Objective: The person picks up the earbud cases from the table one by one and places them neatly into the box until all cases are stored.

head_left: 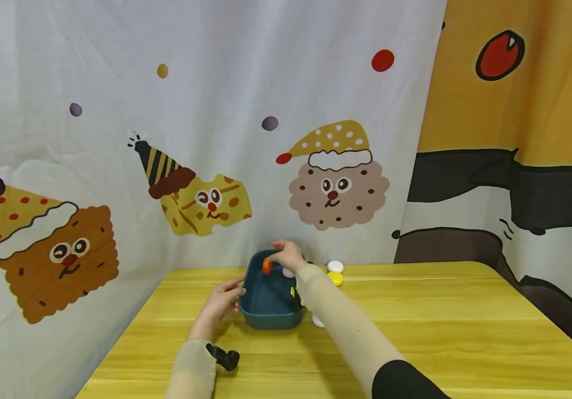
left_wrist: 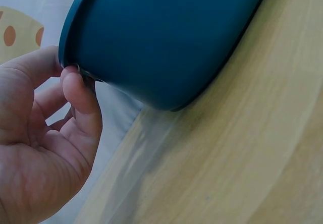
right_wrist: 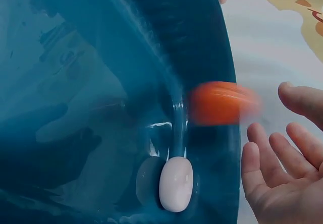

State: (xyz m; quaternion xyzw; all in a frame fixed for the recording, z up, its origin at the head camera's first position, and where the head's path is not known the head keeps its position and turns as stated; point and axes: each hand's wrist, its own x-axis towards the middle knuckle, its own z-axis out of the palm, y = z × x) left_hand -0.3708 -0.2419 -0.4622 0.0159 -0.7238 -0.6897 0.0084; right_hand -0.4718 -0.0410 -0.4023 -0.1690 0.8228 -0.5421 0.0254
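A dark teal plastic basin (head_left: 272,322) stands on the wooden table near its back edge. My left hand (head_left: 220,303) pinches the basin's left rim, thumb and fingers on either side in the left wrist view. Over the basin's far end reaches my right hand (head_left: 289,256). Its fingers are spread and apart from a rounded orange piece (right_wrist: 217,103), which is motion-blurred beside the basin wall in the right wrist view. A smooth pale pink oval piece (right_wrist: 176,184) lies inside the basin, near that wall.
Right of the basin, a white round piece (head_left: 335,267) and a yellow one (head_left: 335,279) lie on the table (head_left: 440,332). Another white piece (head_left: 318,321) shows partly behind the right forearm. A cartoon-printed curtain (head_left: 226,111) hangs right behind the table.
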